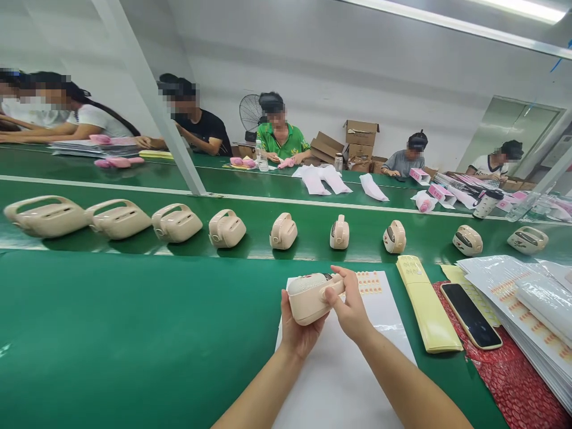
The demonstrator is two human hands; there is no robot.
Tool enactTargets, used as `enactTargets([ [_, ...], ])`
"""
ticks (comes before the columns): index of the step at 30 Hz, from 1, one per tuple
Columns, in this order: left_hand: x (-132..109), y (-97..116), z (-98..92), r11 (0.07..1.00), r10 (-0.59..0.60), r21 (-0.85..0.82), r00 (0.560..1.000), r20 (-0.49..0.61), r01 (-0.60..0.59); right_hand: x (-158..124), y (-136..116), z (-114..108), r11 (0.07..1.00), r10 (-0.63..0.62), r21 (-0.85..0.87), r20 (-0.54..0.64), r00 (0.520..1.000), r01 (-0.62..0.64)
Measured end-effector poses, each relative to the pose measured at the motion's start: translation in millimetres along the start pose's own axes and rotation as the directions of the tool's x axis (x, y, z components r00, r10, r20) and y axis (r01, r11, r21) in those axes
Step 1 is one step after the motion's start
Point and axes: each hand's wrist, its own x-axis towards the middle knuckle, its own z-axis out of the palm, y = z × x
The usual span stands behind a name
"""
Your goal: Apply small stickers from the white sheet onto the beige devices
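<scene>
Above a white sheet with rows of small orange stickers [370, 283], I hold a cream speaker-like device [308, 301] with a dotted front and a carry handle. My left hand [300, 333] cups it from below and the left side, fingers wrapped under it. On the right, my right hand [351, 307] grips the handle, thumb against its pivot and index finger along the top. The device is tilted in my hands. Part of its underside is hidden by my left palm.
A row of similar cream devices [227, 229] stands along the belt ahead. To my right lie a yellow paper stack [429, 310], a phone [471, 316], red bubble wrap [513, 381] and sticker sheets [504, 274]. Several co-workers sit across, beyond a slanting white post [152, 95].
</scene>
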Motion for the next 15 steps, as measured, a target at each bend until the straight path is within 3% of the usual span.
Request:
enactTargets([
  [6, -1, 6, -7.6, 1.0, 0.011, 0.009, 0.999, 0.048, -0.012, 2, -4, -8, 0.995, -0.059, 0.082, 0.062, 0.996, 0.054],
  [15, 0, 5, -7.1, 0.998, 0.055, -0.01, 0.998, -0.016, -0.055, -3, -13, -9, 0.975, -0.202, -0.088, 0.043, 0.978, 0.205],
])
